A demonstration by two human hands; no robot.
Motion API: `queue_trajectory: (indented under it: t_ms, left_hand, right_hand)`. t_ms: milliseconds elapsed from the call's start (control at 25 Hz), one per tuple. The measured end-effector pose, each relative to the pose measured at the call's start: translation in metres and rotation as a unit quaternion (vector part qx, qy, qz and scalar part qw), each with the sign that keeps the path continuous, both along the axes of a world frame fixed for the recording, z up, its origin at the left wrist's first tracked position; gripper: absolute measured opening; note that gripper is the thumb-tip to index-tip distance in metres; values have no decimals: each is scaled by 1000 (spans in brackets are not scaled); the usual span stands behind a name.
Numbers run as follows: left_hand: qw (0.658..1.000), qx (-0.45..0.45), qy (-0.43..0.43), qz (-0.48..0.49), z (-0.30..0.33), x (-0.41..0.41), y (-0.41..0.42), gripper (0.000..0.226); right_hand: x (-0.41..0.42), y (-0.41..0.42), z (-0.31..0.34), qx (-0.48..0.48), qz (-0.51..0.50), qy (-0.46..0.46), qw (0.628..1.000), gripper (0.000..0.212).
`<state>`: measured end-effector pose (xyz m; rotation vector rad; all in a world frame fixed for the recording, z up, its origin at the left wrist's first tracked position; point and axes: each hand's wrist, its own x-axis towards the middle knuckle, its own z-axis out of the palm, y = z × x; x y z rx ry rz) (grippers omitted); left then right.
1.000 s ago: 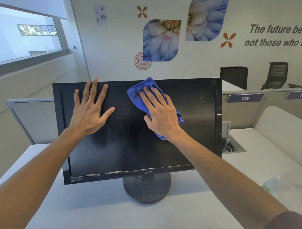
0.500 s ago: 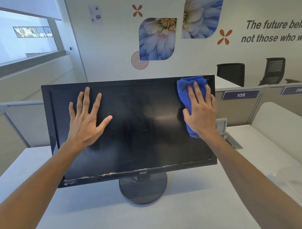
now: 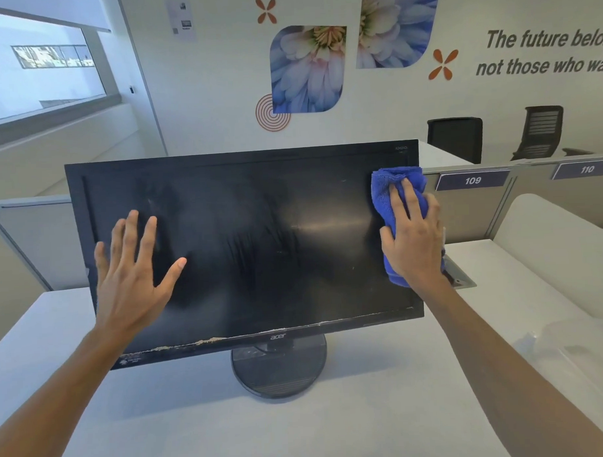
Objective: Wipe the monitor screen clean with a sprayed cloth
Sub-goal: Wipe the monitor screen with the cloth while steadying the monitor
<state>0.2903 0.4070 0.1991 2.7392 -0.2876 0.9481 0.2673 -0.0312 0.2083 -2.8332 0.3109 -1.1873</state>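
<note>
A black monitor (image 3: 252,237) stands on a round base (image 3: 279,369) on a white desk (image 3: 300,433). Its dark screen shows smears, and a pale crust runs along the lower bezel. My left hand (image 3: 134,271) lies flat with spread fingers against the left part of the screen. My right hand (image 3: 413,238) presses a folded blue cloth (image 3: 386,194) onto the screen's right edge, a little below the top corner, with the fingers laid straight over the cloth.
A translucent plastic container (image 3: 571,345) lies on the desk at the lower right. Grey partitions with labels 109 (image 3: 472,180) and 110 stand behind the monitor. A cable box (image 3: 464,280) sits by the screen's right edge. Two black chairs (image 3: 456,139) stand further back.
My right hand slid the blue cloth from the top middle of the screen to its right edge, then slightly downward. My left hand stayed flat on the left side, ending a little lower.
</note>
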Motion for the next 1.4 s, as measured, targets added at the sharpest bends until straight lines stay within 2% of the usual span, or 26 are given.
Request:
queue_trajectory:
  t_ms: [200,360,480,600,680,760,1000,1160,1280,1400]
  left_hand:
    - [999,-12,-9,46,-11,-16,27,81]
    - [996,-61,26,57,-17,-18,41,84]
    - [995,-85,51,27,-19,-17,45,82]
    - [990,-124,60,15,-17,-20,38,86]
    - [989,-133,62,8,-17,-21,36,86]
    - [990,-128,61,0,-19,-20,37,85]
    - [990,-123,71,-5,-21,-20,39,89]
    - [990,-120,78,-5,-23,-27,39,89]
    - [989,-122,85,-8,-23,-30,40,89]
    - [990,-118,82,-12,-22,-31,42,88]
  right_hand:
    - [-28,9,-57,-6,6,4,1000,62]
    - [-50,11,-86,-9,47,0,999,63]
    - [-44,13,-58,15,69,-43,997,62]
    - [-17,12,5,6,74,-83,994,60]
    - [3,11,41,-4,67,-65,996,61]
    - [15,13,48,-22,54,-29,998,64]
    - [-16,32,-53,-57,113,-11,992,63]
    - [-50,31,-110,-130,173,22,976,64]
    - [-64,25,-121,-207,222,76,950,68]
    - [-58,26,-86,-208,248,59,944,65]
